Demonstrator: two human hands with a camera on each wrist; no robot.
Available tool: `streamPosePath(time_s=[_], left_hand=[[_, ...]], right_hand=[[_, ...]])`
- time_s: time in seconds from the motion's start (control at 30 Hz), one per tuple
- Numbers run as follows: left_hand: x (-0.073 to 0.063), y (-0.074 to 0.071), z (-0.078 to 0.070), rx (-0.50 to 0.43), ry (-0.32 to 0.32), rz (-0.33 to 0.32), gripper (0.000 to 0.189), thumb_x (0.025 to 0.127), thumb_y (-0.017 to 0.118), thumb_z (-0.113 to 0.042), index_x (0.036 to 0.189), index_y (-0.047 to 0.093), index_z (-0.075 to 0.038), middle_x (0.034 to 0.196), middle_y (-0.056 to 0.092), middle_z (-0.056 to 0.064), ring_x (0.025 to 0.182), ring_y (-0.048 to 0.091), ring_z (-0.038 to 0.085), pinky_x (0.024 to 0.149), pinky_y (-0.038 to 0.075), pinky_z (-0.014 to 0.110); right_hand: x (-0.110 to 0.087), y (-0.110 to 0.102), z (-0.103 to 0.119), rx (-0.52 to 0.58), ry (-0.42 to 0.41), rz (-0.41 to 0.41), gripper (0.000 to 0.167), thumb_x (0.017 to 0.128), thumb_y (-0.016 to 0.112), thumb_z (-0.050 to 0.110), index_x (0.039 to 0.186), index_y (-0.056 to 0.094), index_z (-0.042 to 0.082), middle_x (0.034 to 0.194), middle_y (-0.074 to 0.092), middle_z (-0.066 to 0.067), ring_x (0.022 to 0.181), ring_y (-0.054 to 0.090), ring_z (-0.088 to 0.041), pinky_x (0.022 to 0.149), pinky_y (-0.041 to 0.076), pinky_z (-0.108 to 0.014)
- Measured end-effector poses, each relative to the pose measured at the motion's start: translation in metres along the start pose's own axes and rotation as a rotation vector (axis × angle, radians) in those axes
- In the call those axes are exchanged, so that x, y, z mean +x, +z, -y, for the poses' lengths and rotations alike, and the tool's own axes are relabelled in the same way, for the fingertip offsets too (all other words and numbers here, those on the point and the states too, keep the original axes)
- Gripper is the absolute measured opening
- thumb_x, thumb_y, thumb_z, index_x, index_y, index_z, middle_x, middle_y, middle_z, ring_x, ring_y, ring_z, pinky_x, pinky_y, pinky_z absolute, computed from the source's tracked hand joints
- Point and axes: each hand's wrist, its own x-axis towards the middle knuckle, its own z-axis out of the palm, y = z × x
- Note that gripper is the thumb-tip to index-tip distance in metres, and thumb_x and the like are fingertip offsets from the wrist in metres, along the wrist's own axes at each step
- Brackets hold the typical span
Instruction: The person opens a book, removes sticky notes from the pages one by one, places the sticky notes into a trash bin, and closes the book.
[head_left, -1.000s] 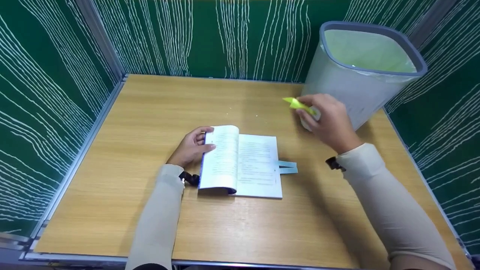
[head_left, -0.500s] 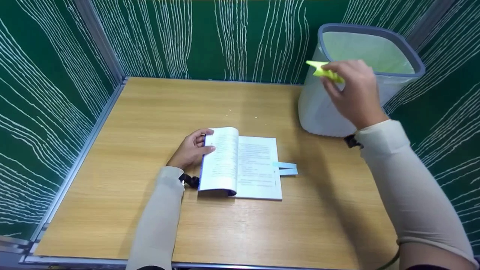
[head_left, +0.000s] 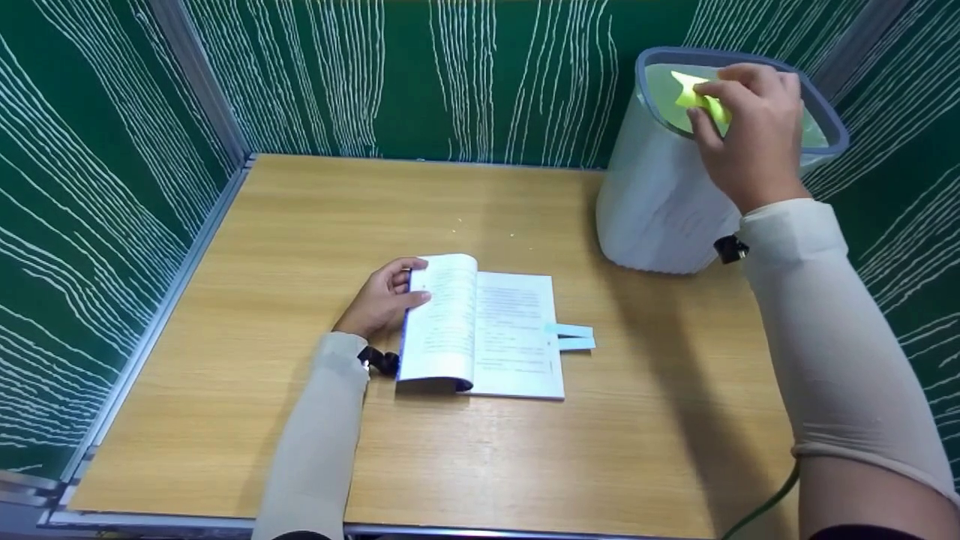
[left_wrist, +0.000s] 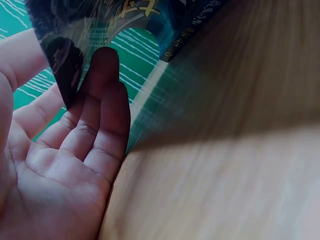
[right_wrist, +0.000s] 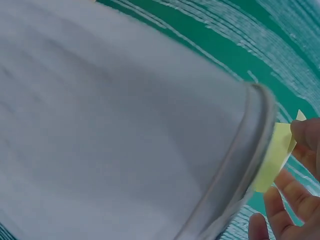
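Observation:
An open book [head_left: 517, 337] lies on the table, its left pages bent up and over. My left hand [head_left: 379, 296] grips the book's left side, thumb on the page; in the left wrist view its fingers lie behind the dark cover [left_wrist: 62, 55]. Two light blue sticky tabs [head_left: 576, 343] stick out from the right page. High over the trash bin's opening, my right hand [head_left: 757, 135] pinches a creased yellow sticky note [head_left: 697, 94]. In the right wrist view the yellow note [right_wrist: 274, 160] shows just beyond the bin's rim, between thumb and fingers.
The white trash bin [head_left: 660, 202], with a grey rim and a pale liner, stands at the table's back right. Tiny white specks dot the wooden table [head_left: 300, 225] behind the book. Green walls with white streaks [head_left: 405, 82] enclose the back and sides.
My right hand has carried the yellow sticky note up and to the right, from beside the bin to over its opening. The left hand and book have stayed in place.

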Motion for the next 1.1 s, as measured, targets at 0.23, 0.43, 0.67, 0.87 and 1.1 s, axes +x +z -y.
streamPosePath(time_s=[0.23,0.43,0.67,0.87,1.1], left_hand=[[-0.002,0.000,-0.001,-0.040,0.004,0.016,0.057,0.088,0.081,-0.004,0.140,0.057,-0.008,0.131,0.062,0.017,0.113,0.062,0.025,0.091,0.056,0.028],[-0.001,0.000,-0.001,-0.040,-0.003,0.014,0.058,0.088,0.081,-0.004,0.140,0.057,-0.008,0.131,0.062,0.016,0.113,0.062,0.024,0.091,0.056,0.027],[0.000,0.000,0.000,-0.033,-0.004,0.009,0.057,0.088,0.081,-0.003,0.140,0.058,-0.009,0.131,0.062,0.016,0.113,0.062,0.025,0.091,0.056,0.027],[0.001,0.000,0.002,-0.034,0.010,0.010,0.057,0.088,0.081,-0.003,0.139,0.057,-0.007,0.130,0.062,0.017,0.112,0.062,0.025,0.091,0.056,0.027],[0.001,0.001,0.001,-0.027,0.008,0.003,0.057,0.088,0.081,-0.003,0.139,0.058,-0.009,0.129,0.062,0.016,0.111,0.061,0.025,0.089,0.056,0.027]], right_hand=[[0.009,0.001,-0.015,-0.048,0.053,0.076,0.042,0.107,0.053,0.037,0.143,0.063,0.017,0.159,0.046,-0.005,0.146,0.030,-0.029,0.122,0.024,-0.053],[0.013,0.001,-0.024,-0.059,0.074,0.124,0.044,0.108,0.049,0.037,0.148,0.058,0.021,0.163,0.042,-0.004,0.150,0.025,-0.030,0.124,0.020,-0.055],[0.011,0.001,-0.026,-0.062,0.060,0.142,0.045,0.109,0.048,0.035,0.152,0.053,0.022,0.165,0.039,-0.006,0.153,0.022,-0.031,0.125,0.015,-0.058],[0.003,0.003,-0.017,-0.021,0.019,0.087,0.041,0.108,0.053,0.035,0.145,0.062,0.021,0.161,0.044,-0.003,0.150,0.027,-0.027,0.126,0.018,-0.054],[-0.027,0.027,-0.009,0.090,-0.291,-0.148,0.020,0.101,0.064,0.019,0.113,0.076,0.007,0.126,0.065,-0.016,0.117,0.050,-0.035,0.095,0.038,-0.045]])
